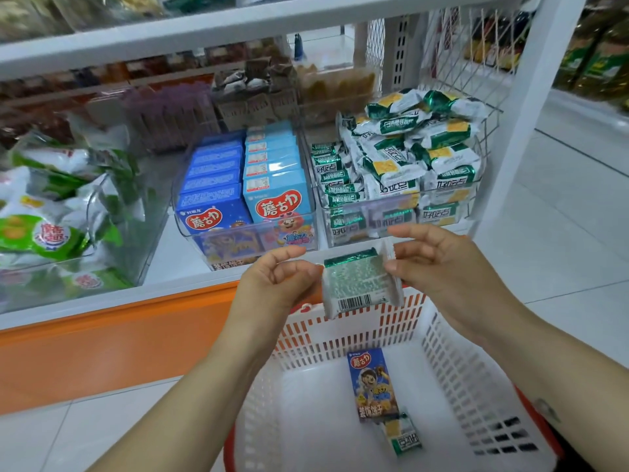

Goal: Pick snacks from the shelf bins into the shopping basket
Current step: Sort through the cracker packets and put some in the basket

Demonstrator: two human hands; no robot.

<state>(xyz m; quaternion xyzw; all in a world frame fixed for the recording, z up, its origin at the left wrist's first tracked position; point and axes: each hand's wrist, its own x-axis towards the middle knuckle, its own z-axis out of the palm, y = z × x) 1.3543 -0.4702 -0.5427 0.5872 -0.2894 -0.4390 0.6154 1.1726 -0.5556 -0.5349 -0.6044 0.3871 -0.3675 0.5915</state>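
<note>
In the basket (459,369) lie a blue box (372,383) and a small green packet (405,437). Above its far wall the left hand (272,277) and right hand (442,264) each pinch an edge of a snack packet (357,284), just in front of the shelf bin (401,202) of like packets

An orange base panel (102,352) runs low on the left; pale floor tiles (561,206) stretch right toward distant stocked shelves (599,63).

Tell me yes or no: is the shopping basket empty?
No, a blue snack box and a green-and-white packet lie on the floor of the basket.
</note>
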